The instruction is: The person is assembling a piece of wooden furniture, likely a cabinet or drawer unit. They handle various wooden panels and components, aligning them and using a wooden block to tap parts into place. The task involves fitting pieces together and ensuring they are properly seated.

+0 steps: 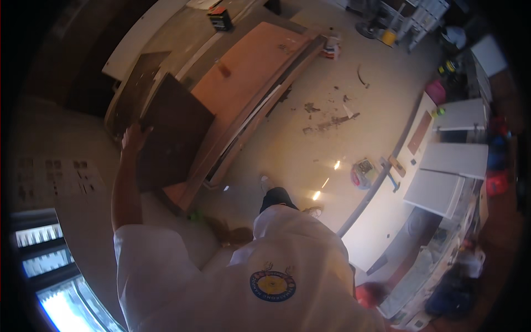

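My left hand is stretched out to the left, its fingers bent over the upper corner of a dark brown wooden board. The board stands tilted and leans against a long reddish-brown wooden piece. Behind the board stands another worn brown panel. A small amber-coloured object sits on top of the reddish-brown piece. My right hand is out of sight.
Wood scraps and debris litter the floor. To the right are a long pale panel with a hammer on it, and several white drawer-like boxes. A stepladder stands at the far right.
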A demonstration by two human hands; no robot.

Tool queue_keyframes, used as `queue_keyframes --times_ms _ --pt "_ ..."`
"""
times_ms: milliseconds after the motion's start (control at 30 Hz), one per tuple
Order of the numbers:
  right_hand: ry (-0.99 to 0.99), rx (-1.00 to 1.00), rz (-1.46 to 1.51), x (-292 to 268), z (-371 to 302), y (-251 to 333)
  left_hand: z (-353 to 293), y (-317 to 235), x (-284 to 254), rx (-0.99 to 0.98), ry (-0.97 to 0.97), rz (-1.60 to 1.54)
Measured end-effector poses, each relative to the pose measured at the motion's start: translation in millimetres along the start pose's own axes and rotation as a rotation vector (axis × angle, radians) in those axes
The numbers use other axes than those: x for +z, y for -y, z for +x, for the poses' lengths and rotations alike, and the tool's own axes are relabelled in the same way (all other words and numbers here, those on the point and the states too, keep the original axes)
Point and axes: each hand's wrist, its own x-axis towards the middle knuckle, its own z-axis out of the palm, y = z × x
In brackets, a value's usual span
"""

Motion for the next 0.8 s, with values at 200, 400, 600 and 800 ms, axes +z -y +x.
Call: queue_keyframes --times_ms 200,400,600,800 --pt "0.019 -0.007 -0.133 92 -61 208 47 30 -33 0.219 -0.142 -0.291" --pt "0.123 -0.302 0.002 168 -94 413 57 48 -18 0.158 -0.217 -0.387" --pt "0.297 -0.477 -0.151 254 -115 517 55 30 -57 0.048 -0.108 -0.393" --pt "0.254 -0.237 -0.354 309 -85 537 72 25 -57 -0.033 0.114 -0.352"
